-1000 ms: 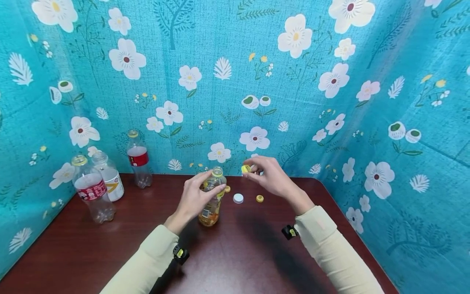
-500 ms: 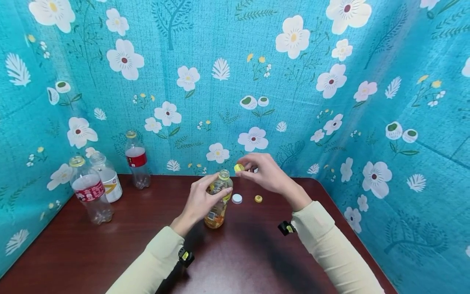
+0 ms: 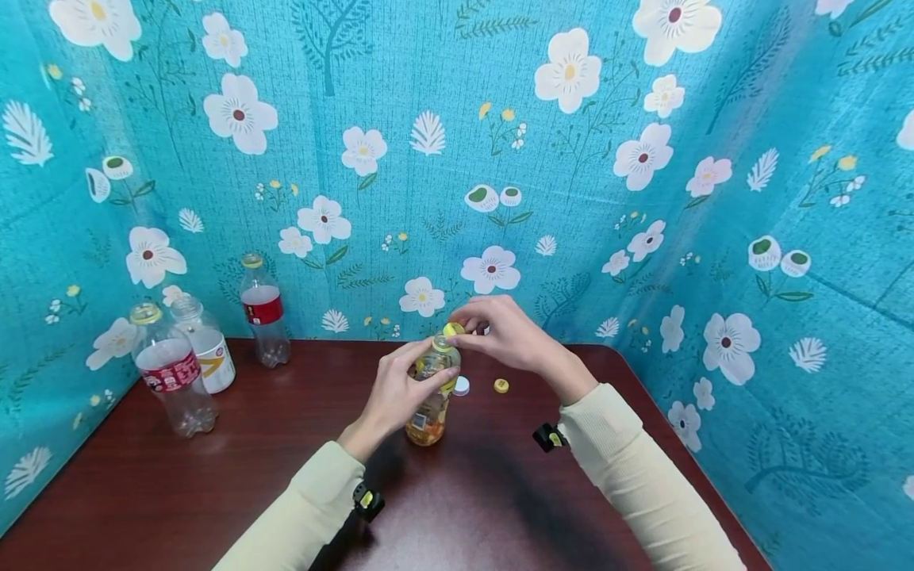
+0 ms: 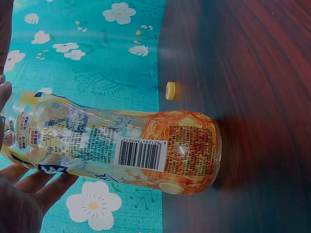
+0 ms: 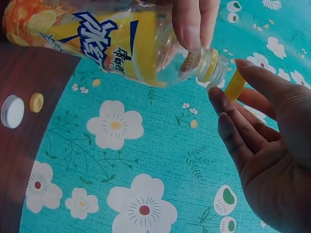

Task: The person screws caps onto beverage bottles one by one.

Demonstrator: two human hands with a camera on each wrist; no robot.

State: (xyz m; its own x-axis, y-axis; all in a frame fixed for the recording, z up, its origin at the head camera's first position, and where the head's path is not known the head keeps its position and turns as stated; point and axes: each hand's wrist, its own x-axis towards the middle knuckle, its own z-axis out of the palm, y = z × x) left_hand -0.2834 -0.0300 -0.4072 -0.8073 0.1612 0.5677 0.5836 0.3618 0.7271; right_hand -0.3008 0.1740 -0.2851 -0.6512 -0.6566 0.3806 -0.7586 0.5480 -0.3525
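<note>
A clear plastic drink bottle (image 4: 97, 138) with a yellow and orange label stands on the table. My left hand (image 3: 400, 386) grips it around the upper part, just below the neck. The bottle's threaded mouth (image 5: 221, 68) is uncovered, with a yellow ring under it. My right hand (image 3: 507, 333) pinches a yellow bottle cap (image 5: 235, 86) between thumb and fingers. In the right wrist view the cap is tilted on edge, right in front of the mouth. In the head view it overlaps the bottle's top.
A white cap (image 3: 461, 386) and a yellow cap (image 3: 501, 385) lie on the dark wooden table (image 3: 250, 476). Three uncapped bottles stand at the left: one red-labelled (image 3: 171, 373), one white-labelled (image 3: 214, 361), another red-labelled (image 3: 263, 309). A flowered blue curtain (image 3: 400, 95) borders the table.
My right hand has moved left, bringing the yellow cap up to the bottle's mouth. My left hand and the bottle have shifted a little right, hiding a yellow cap behind it in the head view.
</note>
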